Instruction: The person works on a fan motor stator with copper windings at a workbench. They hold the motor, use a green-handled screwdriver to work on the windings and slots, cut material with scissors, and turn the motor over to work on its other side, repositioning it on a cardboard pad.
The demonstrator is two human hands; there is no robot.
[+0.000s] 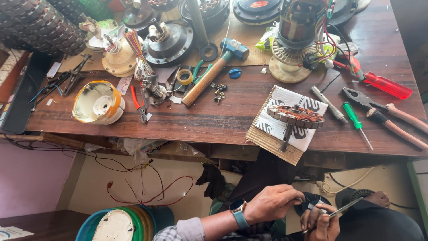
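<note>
Both my hands are low in the view, below the front edge of the wooden workbench (pixel 214 120). My left hand (pixel 271 203), with a blue-strapped watch on the wrist, has its fingers curled around a small grey-blue part (pixel 310 206). My right hand (pixel 322 223) sits just right of it and pinches a thin metal tool (pixel 345 207) that points up and to the right. The two hands almost touch over my dark-clothed lap. On the bench directly above them, a copper-wound stator (pixel 296 114) on a shaft rests on a paper-covered board (pixel 276 129).
A blue-headed hammer (pixel 232 48), a green screwdriver (pixel 355 118), a red screwdriver (pixel 387 85), pliers (pixel 383 112), a wired motor (pixel 296 38) and a white-and-yellow housing (pixel 98 102) crowd the bench. Red wires (pixel 147 189) and a blue bucket (pixel 89 225) lie on the floor.
</note>
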